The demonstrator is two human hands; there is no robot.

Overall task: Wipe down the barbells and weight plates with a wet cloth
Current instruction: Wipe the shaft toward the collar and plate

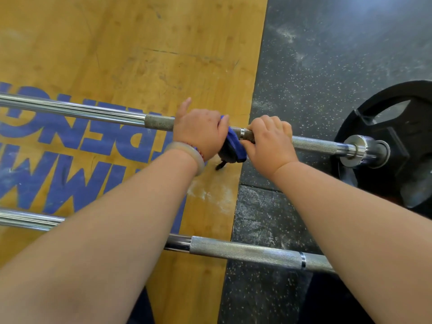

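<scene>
A steel barbell (93,111) runs left to right across the floor, its right end carrying a black weight plate (402,146). My left hand (198,129) grips a blue cloth (233,146) wrapped round the bar's knurled part, thumb sticking out. Just to the right, my right hand (271,141) curls its fingers round the bare bar, touching the cloth. A second barbell (245,252) lies nearer to me, partly hidden under my forearms.
The bars lie over a wooden lifting platform (140,43) with blue lettering on the left and black speckled rubber flooring (339,54) on the right. White chalk dust marks the floor below the hands. A pale bangle sits on my left wrist.
</scene>
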